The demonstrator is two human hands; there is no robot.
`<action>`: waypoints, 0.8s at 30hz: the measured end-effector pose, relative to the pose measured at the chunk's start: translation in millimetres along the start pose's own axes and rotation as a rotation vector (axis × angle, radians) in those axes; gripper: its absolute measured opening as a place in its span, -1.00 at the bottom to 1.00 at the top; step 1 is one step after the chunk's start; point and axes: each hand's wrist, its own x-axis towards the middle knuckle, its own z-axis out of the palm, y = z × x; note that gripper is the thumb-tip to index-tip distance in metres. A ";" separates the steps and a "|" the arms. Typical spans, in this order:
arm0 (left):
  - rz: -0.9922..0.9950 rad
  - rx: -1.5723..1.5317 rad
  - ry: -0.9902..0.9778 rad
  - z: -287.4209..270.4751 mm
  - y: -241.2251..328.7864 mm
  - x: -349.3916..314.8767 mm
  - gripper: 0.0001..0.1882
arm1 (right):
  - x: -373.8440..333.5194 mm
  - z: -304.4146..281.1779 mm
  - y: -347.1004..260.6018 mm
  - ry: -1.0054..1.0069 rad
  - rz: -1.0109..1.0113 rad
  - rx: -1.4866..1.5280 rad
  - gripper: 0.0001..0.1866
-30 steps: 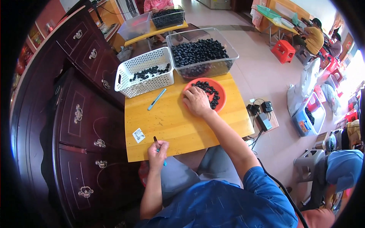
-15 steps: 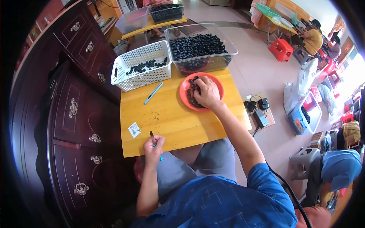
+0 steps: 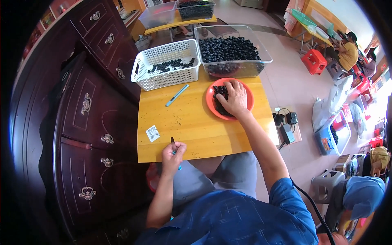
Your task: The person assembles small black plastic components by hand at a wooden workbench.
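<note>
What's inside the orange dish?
Small dark round pieces lie inside the orange dish, visible mostly left of the right hand. Whatever lies beneath that hand is covered.

White label (image 3: pixel 152 133) (dark print), on yellow tabletop (image 3: pixel 208 132) — wording unreadable

Whatever lies beneath the right grip (image 3: pixel 234 98) in the red plate (image 3: pixel 209 98) is hidden.
</note>
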 end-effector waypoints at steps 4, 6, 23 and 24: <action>-0.033 -0.013 -0.002 2.9 3.2 -0.4 -0.88 | 0.3 7.5 3.4 -0.101 0.053 -0.098 -0.17; -0.033 -0.020 0.001 2.5 1.0 -0.8 -0.88 | -1.1 6.9 1.1 -0.115 0.043 -0.102 -0.13; -0.005 -0.037 -0.022 -0.2 -1.6 0.4 -0.89 | 9.4 20.1 -12.1 -0.020 -0.141 -0.022 -0.53; -0.013 -0.037 -0.014 -0.8 0.2 -1.4 -0.89 | 10.7 22.6 -14.7 -0.036 -0.139 -0.032 -0.55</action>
